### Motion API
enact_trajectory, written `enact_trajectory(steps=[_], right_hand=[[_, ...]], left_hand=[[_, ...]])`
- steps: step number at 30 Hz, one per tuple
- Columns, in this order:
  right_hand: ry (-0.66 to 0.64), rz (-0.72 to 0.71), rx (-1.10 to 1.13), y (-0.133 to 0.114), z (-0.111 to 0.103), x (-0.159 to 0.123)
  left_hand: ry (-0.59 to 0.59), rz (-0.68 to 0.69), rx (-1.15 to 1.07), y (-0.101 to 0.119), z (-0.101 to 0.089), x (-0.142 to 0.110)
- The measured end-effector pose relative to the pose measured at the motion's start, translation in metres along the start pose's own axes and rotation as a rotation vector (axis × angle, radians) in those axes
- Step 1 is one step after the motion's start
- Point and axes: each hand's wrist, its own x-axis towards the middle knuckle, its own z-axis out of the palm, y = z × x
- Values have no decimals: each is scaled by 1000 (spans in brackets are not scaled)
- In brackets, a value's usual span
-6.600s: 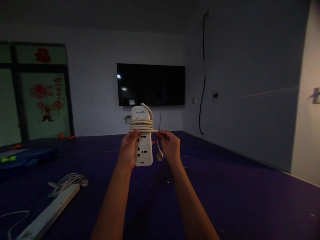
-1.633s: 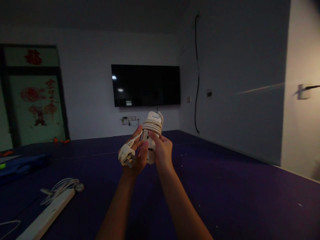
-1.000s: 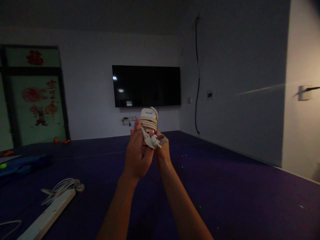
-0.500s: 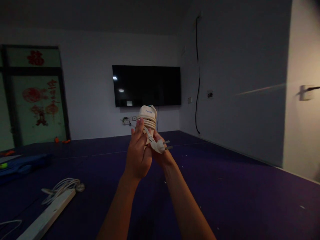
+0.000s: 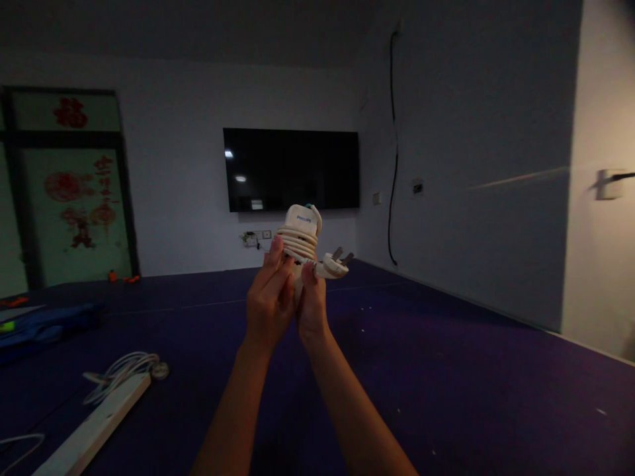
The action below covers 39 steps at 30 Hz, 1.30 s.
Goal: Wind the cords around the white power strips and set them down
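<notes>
Both hands hold up a white power strip [image 5: 301, 219] marked PHILIPS, with its own cord [image 5: 297, 243] wound several times around it. My left hand [image 5: 270, 296] is closed on its left side, fingertips against the wound cord. My right hand [image 5: 312, 304] grips the lower part from the right, the thumb near the base of the plug [image 5: 333, 266]. The plug sticks out to the right with its metal prongs tilted upward. Palms and fingers hide most of the lower part.
On the dark purple surface [image 5: 446, 390], a second white power strip [image 5: 94, 426] lies at lower left beside its coiled cord [image 5: 124, 373]. Blue cloth [image 5: 54, 324] is at the far left. A TV [image 5: 292, 170] hangs on the wall; a black cable [image 5: 391, 178] runs down the right wall.
The held power strip has shifted slightly right. The plug has swung up and right, its prongs now pointing upward. My right hand's thumb has come round to the front, near the plug's base.
</notes>
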Motion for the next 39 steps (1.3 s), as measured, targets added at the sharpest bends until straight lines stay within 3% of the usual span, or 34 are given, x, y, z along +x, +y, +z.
enact_trajectory(steps=[4,9,13,16,18,23,31,36,39], right_hand=[[71,-68,94,-1,4,-3],[120,-83,-82,-3,1,-1],[153,-108,-187,-7,-3,4],[204,-126,-219,-11,-6,6],[240,-139,-230,-15,-7,7],[235,-66,-174,-21,-10,10],[52,18,-136,-21,-21,17],[163,10,-138,-16,-19,16],[127,-4,-225,-15,-22,17]], left_hand=[[49,50,-19,0,2,-1],[52,31,-76,-2,2,-4],[131,-149,-165,3,7,-5],[291,-319,-356,9,14,-4],[326,-468,-493,12,16,-1],[136,-906,-812,15,8,9],[118,-990,-900,18,2,14],[136,-1173,-785,16,3,14],[88,-1250,-840,11,3,11]])
